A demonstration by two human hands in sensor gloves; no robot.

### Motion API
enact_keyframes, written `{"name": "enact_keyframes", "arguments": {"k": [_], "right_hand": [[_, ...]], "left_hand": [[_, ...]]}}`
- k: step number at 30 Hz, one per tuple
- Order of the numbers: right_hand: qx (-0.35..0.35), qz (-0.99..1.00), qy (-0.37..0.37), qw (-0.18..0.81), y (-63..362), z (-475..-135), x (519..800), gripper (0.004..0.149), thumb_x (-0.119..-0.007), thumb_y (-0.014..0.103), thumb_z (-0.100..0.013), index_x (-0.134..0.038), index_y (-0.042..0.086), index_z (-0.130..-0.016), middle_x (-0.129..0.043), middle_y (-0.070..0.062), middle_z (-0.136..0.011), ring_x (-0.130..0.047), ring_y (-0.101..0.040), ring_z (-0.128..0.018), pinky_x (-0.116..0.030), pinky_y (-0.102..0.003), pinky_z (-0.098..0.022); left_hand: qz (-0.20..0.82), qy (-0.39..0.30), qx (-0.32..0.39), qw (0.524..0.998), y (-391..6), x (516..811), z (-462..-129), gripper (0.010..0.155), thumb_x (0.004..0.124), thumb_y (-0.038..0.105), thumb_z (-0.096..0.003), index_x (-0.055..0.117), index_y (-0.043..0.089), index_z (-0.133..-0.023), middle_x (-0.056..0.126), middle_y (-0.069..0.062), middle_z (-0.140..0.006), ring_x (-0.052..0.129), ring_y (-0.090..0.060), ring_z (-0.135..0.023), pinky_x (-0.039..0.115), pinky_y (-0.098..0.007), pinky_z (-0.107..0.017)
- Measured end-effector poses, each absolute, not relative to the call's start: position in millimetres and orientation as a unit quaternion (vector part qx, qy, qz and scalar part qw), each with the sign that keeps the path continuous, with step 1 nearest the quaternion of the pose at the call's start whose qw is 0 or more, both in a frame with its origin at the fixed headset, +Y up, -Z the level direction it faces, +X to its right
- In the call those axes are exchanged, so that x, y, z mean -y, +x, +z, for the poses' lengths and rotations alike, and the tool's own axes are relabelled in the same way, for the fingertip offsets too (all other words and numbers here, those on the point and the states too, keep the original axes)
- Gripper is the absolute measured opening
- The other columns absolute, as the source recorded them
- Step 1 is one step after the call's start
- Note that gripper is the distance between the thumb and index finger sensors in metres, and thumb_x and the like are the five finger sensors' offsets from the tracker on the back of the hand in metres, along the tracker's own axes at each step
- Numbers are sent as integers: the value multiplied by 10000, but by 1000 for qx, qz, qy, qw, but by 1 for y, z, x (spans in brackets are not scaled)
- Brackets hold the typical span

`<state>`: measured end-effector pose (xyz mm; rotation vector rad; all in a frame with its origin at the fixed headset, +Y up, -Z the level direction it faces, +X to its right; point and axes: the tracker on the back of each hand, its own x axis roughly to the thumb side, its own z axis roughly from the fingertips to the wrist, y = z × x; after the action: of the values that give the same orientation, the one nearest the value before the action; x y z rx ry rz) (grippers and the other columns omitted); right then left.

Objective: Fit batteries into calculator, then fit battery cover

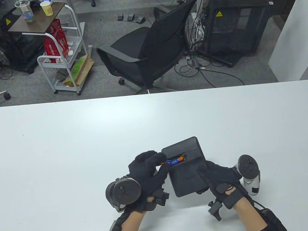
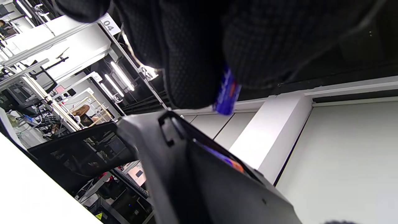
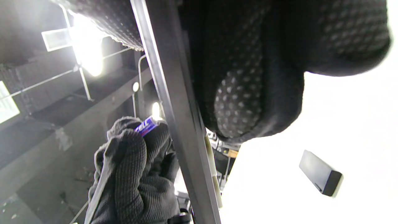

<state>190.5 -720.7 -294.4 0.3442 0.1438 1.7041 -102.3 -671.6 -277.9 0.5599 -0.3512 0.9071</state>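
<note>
The black calculator (image 1: pixel 185 170) is held back side up, tilted off the white table (image 1: pixel 65 158). Its battery slot is open near the far end. My right hand (image 1: pixel 208 174) grips its near right edge, thumb on top; its fingers (image 3: pixel 242 93) lie underneath. My left hand (image 1: pixel 162 165) pinches a blue and orange battery (image 1: pixel 172 162) at the slot's left end. The left wrist view shows this battery (image 2: pixel 227 93) just above the calculator (image 2: pixel 202 180), and a second battery (image 2: pixel 228 161) lying in the slot. A small flat black piece (image 3: pixel 320 177), probably the battery cover, lies on the table.
A black office chair (image 1: pixel 147 50) and a white trolley (image 1: pixel 61 48) stand beyond the table's far edge. The hands work near the table's front edge, right of the middle.
</note>
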Motion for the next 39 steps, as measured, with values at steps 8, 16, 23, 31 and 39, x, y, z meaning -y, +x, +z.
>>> {"name": "enact_keyframes", "arguments": {"k": [8, 16, 23, 31, 39], "right_hand": [[-70, 749, 157, 640, 186, -292, 720, 548, -745, 391, -499, -760, -56, -814, -1010, -214, -489, -1051, -348, -247, -865, -479, -221], [-69, 746, 168, 641, 185, -290, 717, 549, -742, 391, -499, -756, -58, -815, -1009, -212, -490, -1051, -346, -248, -866, -476, -221], [-78, 733, 163, 656, 187, -291, 719, 550, -742, 389, -499, -754, -61, -815, -1008, -215, -489, -1051, -345, -245, -866, -477, -220], [-77, 742, 173, 643, 186, -290, 716, 552, -743, 386, -500, -748, -64, -819, -1003, -216, -499, -1050, -349, -247, -864, -479, -221], [-70, 749, 176, 635, 186, -290, 716, 553, -744, 384, -499, -751, -68, -818, -1006, -223, -488, -1049, -352, -243, -864, -480, -218]], "left_hand": [[412, 273, 178, 851, -99, 671, -276, 482, 965, 469, -339, 895, 299, -784, 1037, 47, -727, 838, -264, -858, 622, -569, -633], [380, 280, 176, 863, -97, 670, -274, 474, 956, 483, -346, 890, 321, -787, 887, 23, -854, 683, -326, -932, 552, -591, -652], [345, 303, 170, 872, -96, 668, -271, 465, 957, 502, -341, 915, 326, -770, 951, 57, -776, 761, -306, -892, 581, -590, -645], [242, 334, 180, 893, -87, 664, -263, 481, 937, 517, -351, 946, 291, -775, 971, 51, -740, 793, -290, -874, 598, -586, -643], [221, 332, 176, 900, -83, 664, -263, 484, 909, 532, -365, 937, 270, -771, 959, 48, -740, 816, -288, -868, 616, -585, -643]]}}
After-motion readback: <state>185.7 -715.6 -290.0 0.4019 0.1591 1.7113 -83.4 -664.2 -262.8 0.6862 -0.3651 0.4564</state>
